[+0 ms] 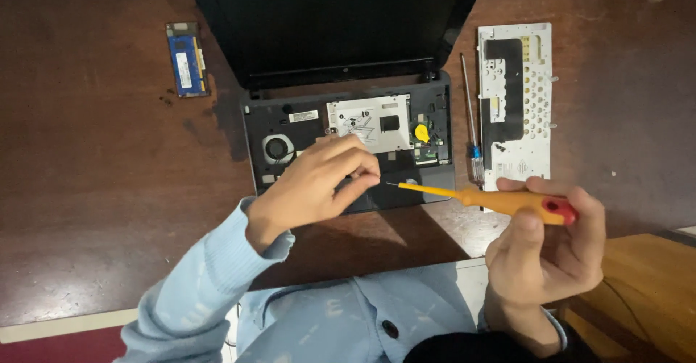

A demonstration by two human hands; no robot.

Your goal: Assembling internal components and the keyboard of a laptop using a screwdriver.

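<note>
A small black laptop (428,95) lies open on the dark wooden table (94,182), its keyboard removed and a fan, a silver plate and a yellow coin cell exposed. My left hand (319,182) rests on the laptop's front deck with thumb and forefinger pinched together; whether anything is between them I cannot tell. My right hand (544,251) holds a yellow screwdriver (478,197) with a red cap, its thin tip pointing left toward the pinched fingers, just above the palm rest.
The removed keyboard (516,102) lies face down to the right of the laptop. A second slim screwdriver (470,120) lies between them. A blue memory module (187,59) sits at upper left. A lighter wooden surface (645,290) is at lower right.
</note>
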